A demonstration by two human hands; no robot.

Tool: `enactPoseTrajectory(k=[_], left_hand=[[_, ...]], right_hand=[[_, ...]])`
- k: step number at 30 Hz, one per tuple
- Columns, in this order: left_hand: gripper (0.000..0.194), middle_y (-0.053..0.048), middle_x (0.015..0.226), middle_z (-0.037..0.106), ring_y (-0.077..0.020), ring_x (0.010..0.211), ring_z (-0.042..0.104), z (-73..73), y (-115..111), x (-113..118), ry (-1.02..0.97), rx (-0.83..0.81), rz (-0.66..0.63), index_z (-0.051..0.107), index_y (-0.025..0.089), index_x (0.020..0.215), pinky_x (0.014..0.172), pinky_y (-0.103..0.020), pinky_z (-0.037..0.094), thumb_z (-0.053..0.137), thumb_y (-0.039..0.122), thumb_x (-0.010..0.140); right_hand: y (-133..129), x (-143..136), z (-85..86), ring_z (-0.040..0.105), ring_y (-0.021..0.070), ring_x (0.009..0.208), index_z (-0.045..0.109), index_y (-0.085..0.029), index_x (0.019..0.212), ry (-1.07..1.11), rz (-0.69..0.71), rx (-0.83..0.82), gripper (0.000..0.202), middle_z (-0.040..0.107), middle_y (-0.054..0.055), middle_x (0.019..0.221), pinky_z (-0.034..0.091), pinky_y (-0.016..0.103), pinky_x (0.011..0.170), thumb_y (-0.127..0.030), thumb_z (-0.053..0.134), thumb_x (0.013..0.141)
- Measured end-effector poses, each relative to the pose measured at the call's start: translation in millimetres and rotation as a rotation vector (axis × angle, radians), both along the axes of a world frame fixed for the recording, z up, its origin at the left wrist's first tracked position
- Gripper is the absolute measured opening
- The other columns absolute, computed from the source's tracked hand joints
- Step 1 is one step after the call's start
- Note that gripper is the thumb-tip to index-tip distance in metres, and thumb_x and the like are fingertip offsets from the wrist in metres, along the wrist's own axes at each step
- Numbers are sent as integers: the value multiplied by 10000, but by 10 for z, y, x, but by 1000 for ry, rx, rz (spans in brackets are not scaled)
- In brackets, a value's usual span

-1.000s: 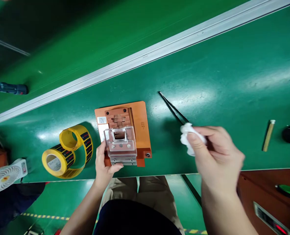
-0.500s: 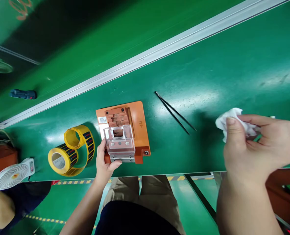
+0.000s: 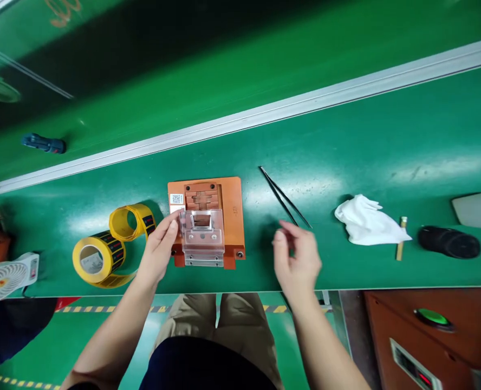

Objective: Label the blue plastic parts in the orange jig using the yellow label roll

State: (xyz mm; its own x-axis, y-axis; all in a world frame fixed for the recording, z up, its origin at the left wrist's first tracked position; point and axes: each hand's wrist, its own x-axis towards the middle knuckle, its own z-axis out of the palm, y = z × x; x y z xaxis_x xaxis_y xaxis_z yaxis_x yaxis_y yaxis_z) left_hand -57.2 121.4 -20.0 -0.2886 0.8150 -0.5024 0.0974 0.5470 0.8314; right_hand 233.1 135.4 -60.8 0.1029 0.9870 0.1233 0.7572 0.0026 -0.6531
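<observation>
An orange fixture (image 3: 232, 216) lies on the green bench, its clear hinged cover (image 3: 203, 238) over the lower part of its block. My left hand (image 3: 159, 244) is at the cover's upper left edge, thumb and fingers pressed together there. My right hand (image 3: 298, 260) hovers over the bench below the black tweezers (image 3: 280, 189), fingers curled, thumb and index tip apart, with nothing seen between them. The tweezers lie with their tips apart. A crumpled white cloth (image 3: 366, 221) rests on the bench to the right.
A yellow label roll (image 3: 102, 257) stands left of the fixture, near a white fan (image 3: 11, 277). Right of the cloth are a small yellowish stick (image 3: 401, 241), a black object (image 3: 449, 242) and a pale object (image 3: 480, 210). A dark blue tool (image 3: 43, 143) lies beyond the metal rail (image 3: 232, 122).
My right hand has let go of the white cloth and moved left beside the tweezers. My left hand has moved from the cover's bottom to its upper left edge. The view has shifted right.
</observation>
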Motion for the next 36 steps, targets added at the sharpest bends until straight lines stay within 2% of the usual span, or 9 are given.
enactPoseTrajectory(k=[5,11,17,22,25,27,29,31,36], left_hand=[[435,-86,1119,707,-187,945,644,75,414,-55,-55,-14,-86,747,195,1151,852,-301,530,627,551,932],[391,-56,880,679,-165,811,611,113,513,-131,-18,6,-247,778,196,1056,756,-280,524,664,540,909],[343,-87,1024,725,-173,833,655,139,495,-116,22,119,-247,776,190,1021,754,-296,552,691,498,896],[188,-71,1051,687,-175,995,651,547,243,-196,157,360,-423,754,235,1096,835,-280,549,641,302,962],[239,-64,1101,674,-181,1019,660,795,-122,-261,209,449,-633,722,288,1181,853,-295,573,635,236,965],[298,-62,1126,675,-190,1053,658,836,-429,-294,284,525,-731,696,310,1231,886,-313,585,607,192,973],[381,-69,1167,674,-206,1119,638,747,-721,-331,348,614,-816,653,313,1303,940,-328,580,582,141,971],[476,-76,1212,667,-210,1175,616,557,-943,-370,406,655,-874,587,312,1389,951,-302,580,557,97,966],[633,-47,1279,655,-176,1216,594,3,-1130,-372,568,812,-1071,468,316,1501,1021,-245,538,454,12,946]], right_hand=[[-139,-201,-390,663,171,831,651,-151,1103,-14,74,81,176,719,91,951,524,282,755,-225,520,1012],[-145,-185,-374,659,164,822,649,-150,1065,-22,91,100,141,711,82,923,524,277,762,-190,529,1004],[-148,-214,-388,653,168,825,643,-163,1052,-32,81,100,151,691,75,915,513,281,758,-212,505,1016],[-163,-210,-448,644,176,823,647,-163,1047,-23,83,92,177,682,78,906,504,289,752,-234,486,1023],[-170,-220,-486,632,184,836,646,-158,1035,-3,70,43,203,677,84,909,489,299,769,-246,463,1030],[-171,-242,-494,624,188,833,650,-161,1012,-4,71,14,231,673,86,897,480,303,773,-255,440,1036],[-160,-275,-490,619,189,818,655,-169,977,-28,72,16,255,667,82,872,471,299,761,-263,425,1037],[-134,-310,-490,616,183,804,655,-178,960,-59,69,22,270,660,75,854,465,287,750,-265,412,1038],[-55,-370,-511,601,183,831,637,-187,995,-110,47,-36,256,645,74,894,447,277,763,-249,393,1038]])
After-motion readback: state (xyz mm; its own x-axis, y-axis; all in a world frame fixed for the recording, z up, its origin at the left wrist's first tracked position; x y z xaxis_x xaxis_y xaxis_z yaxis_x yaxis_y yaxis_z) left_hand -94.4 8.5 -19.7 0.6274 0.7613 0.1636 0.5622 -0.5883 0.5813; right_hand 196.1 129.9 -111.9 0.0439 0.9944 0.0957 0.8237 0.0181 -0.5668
